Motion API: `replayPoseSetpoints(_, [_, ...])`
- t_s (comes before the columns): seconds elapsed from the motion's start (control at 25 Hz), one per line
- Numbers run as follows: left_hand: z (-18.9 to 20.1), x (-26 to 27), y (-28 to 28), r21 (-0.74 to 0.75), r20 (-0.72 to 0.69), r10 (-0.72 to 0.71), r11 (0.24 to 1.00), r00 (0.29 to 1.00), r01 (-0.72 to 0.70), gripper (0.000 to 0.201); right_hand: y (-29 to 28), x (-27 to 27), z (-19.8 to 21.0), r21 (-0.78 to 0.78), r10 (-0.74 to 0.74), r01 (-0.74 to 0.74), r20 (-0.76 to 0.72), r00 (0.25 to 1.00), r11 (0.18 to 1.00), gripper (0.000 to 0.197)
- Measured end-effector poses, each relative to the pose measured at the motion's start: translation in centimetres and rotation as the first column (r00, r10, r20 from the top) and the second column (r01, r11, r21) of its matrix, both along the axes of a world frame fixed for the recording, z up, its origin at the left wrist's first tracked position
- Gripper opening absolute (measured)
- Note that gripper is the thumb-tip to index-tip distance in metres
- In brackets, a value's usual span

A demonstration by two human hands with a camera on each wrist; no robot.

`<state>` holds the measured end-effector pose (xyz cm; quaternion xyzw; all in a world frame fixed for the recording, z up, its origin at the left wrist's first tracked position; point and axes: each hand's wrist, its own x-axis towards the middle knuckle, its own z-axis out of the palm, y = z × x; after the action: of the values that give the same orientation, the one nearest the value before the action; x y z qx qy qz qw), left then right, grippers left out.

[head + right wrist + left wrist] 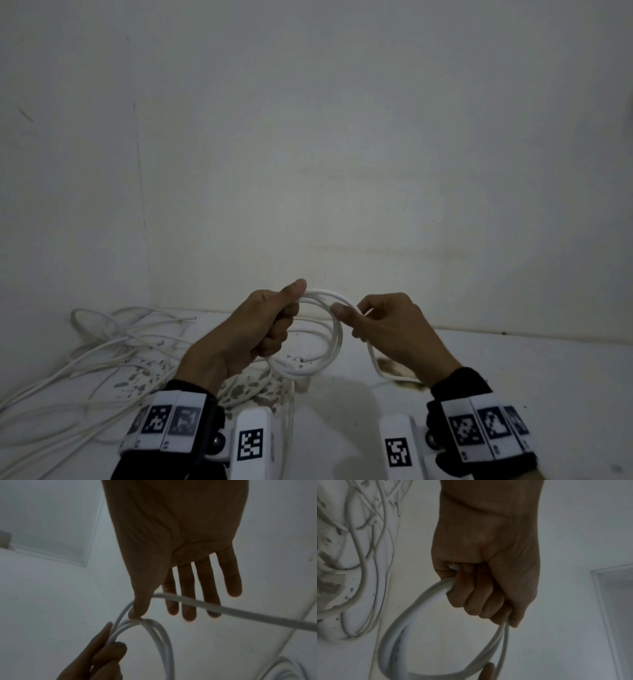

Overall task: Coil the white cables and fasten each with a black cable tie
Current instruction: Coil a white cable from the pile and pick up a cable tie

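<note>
Head view: both hands are raised above a white bench (pixel 513 370) that meets a pale wall (pixel 342 137). The left hand (pixel 253 332) is curled into a fist around one side of a coil of white cable (pixel 329 346), thumb laid along the top of the loops. The right hand (pixel 394 329) meets the opposite side of the coil, thumb tip against the top strands, while a free strand (pixel 373 363) drops from under its palm to the bench. The coil hangs in the air between the two hands, clear of the bench. On the left of the bench lies a loose tangle of white cables (pixel 113 346) over a patch of chipped paint (pixel 147 380). Both wrists carry black bands with printed square markers (pixel 161 421).

Left wrist view: the left hand (pixel 486 574) grips several strands bunched together; the fingers (pixel 476 599) wrap fully round them. The coil of white cable (pixel 399 635) loops down and back up to the fist. A fingertip of the other hand (pixel 488 669) touches the loop at the bottom edge. The tangle of white cables (pixel 359 547) is blurred at left.

Right wrist view: the right hand (pixel 176 547) is spread, four fingers (pixel 187 595) straight and apart, with the thumb pressing on the coil of white cable (pixel 154 632). The free strand (pixel 240 614) runs across the fingers towards the right. The left hand (pixel 99 655) holds the coil from below.
</note>
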<state>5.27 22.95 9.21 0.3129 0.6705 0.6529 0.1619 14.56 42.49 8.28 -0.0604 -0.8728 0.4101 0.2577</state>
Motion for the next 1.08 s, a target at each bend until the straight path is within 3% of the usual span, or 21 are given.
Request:
replayPoseSetpoints(0.16, [-0.2, -0.5, 0.1, 0.105, 0.065, 0.071, 0.991, 0.995, -0.078, 0.047, 2.0, -0.4, -1.3, -0.008, 0.189, -0.192, 0.203, 0.961, 0.981, 0.025])
replayPoseSetpoints(0.24, [-0.2, -0.7, -0.2, 0.188, 0.137, 0.089, 0.976, 0.987, -0.114, 0.044, 3.1, -0.9, -2.8, 0.150, 0.141, -0.206, 0.360, 0.922, 0.967, 0.011])
replayPoseSetpoints(0.32, [-0.1, -0.9, -0.4, 0.231, 0.175, 0.103, 0.962, 0.979, -0.143, 0.044, 4.4, -1.1, -5.0, 0.332, -0.011, -0.190, 0.520, 0.854, 0.924, 0.016])
replayPoseSetpoints(0.4, [-0.1, -1.2, -0.5, 0.250, 0.201, 0.123, 0.953, 0.972, -0.172, 0.046, 5.9, -1.0, -6.6, 0.426, -0.162, -0.154, 0.617, 0.770, 0.891, 0.038])
replayPoseSetpoints(0.48, [-0.5, -1.7, -0.6, 0.288, 0.247, 0.137, 0.935, 0.959, -0.208, 0.047, 7.4, -0.6, -7.2, 0.426, -0.247, -0.091, 0.671, 0.699, 0.900, 0.063])
replayPoseSetpoints(0.56, [-0.9, -2.2, -0.6, 0.324, 0.291, 0.145, 0.915, 0.946, -0.240, 0.047, 8.4, -0.2, -7.1, 0.380, -0.270, -0.034, 0.716, 0.644, 0.925, 0.076])
replayPoseSetpoints(0.68, [-1.3, -2.9, -0.6, 0.348, 0.335, 0.155, 0.896, 0.929, -0.275, 0.047, 8.4, 0.1, -7.1, 0.380, -0.320, 0.029, 0.735, 0.598, 0.925, 0.063])
replayPoseSetpoints(0.8, [-1.6, -3.0, -0.5, 0.355, 0.350, 0.178, 0.883, 0.920, -0.306, 0.046, 7.9, -0.1, -6.6, 0.433, -0.384, 0.087, 0.666, 0.639, 0.897, 0.035])
replayPoseSetpoints(0.88, [-1.7, -3.0, -0.3, 0.334, 0.341, 0.211, 0.884, 0.916, -0.328, 0.046, 7.5, -0.5, -5.6, 0.257, -0.325, 0.218, 0.526, 0.786, 0.942, 0.024])
replayPoseSetpoints(0.96, [-2.0, -2.8, 0.1, 0.305, 0.316, 0.235, 0.893, 0.919, -0.332, 0.046, 6.4, -0.8, -3.8, -0.208, -0.223, 0.279, 0.259, 0.940, 0.937, 0.016])
replayPoseSetpoints(1.0, [-2.1, -2.7, 0.5, 0.288, 0.299, 0.243, 0.899, 0.923, -0.330, 0.045, 5.4, -0.6, -2.5, -0.428, -0.177, 0.210, 0.116, 0.977, 0.879, 0.015])
replayPoseSetpoints(1.08, [-2.3, -2.4, 1.3, 0.260, 0.275, 0.251, 0.910, 0.928, -0.323, 0.044, 3.2, -0.1, 0.0, -0.678, -0.088, -0.003, -0.099, 0.991, 0.735, 0.014])
